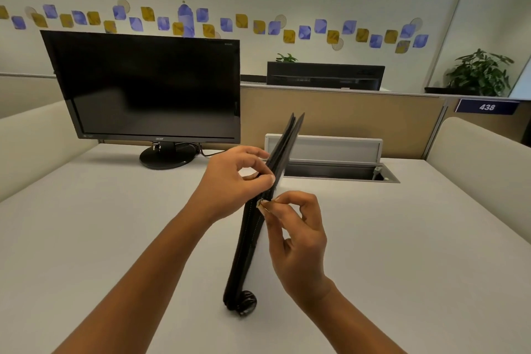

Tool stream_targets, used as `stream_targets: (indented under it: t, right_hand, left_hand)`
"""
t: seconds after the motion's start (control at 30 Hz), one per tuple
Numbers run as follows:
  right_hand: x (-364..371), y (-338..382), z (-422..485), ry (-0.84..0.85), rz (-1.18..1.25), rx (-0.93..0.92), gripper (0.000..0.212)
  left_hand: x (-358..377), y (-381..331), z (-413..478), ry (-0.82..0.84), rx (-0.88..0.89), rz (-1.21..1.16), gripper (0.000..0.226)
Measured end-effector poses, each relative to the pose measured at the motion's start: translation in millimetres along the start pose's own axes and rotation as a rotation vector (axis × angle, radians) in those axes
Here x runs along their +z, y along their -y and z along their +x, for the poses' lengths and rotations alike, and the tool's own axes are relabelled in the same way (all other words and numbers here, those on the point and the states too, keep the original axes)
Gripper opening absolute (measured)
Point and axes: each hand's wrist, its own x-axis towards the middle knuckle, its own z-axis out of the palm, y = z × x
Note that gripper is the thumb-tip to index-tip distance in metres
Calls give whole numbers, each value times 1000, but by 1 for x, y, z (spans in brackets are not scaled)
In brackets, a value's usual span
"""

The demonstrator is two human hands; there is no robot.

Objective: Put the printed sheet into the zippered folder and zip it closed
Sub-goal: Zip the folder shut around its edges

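Observation:
A black zippered folder stands on its edge on the white desk, tilted away from me, its far end gaping slightly. My left hand pinches the folder's upper edge near the middle. Just below it, my right hand pinches the small metal zipper pull between thumb and forefinger. The stretch of zipper below the pull looks closed; above it the two halves are apart. The printed sheet is not visible.
A dark monitor on a round stand sits at the back left. An open cable hatch with a raised lid lies behind the folder. Padded partitions flank the desk on both sides.

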Motion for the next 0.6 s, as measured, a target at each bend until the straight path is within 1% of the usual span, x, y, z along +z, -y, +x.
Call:
stream_targets:
  t: [0.1, 0.43, 0.53, 0.6]
  right_hand:
    - [1, 1, -2, 15, -18, -4, 24]
    - [2, 1, 0, 5, -59, -11, 19]
    - [1, 1, 2, 27, -78, -24, 19]
    - [1, 1, 3, 37, -90, -35, 18]
  left_hand:
    - [-1, -1, -2, 13, 8, 25, 13]
    - [-11, -2, 0, 65, 12, 79, 13]
    - [-12, -4, 0, 52, 22, 30, 13]
    - [-11, -7, 1, 76, 42, 16, 11]
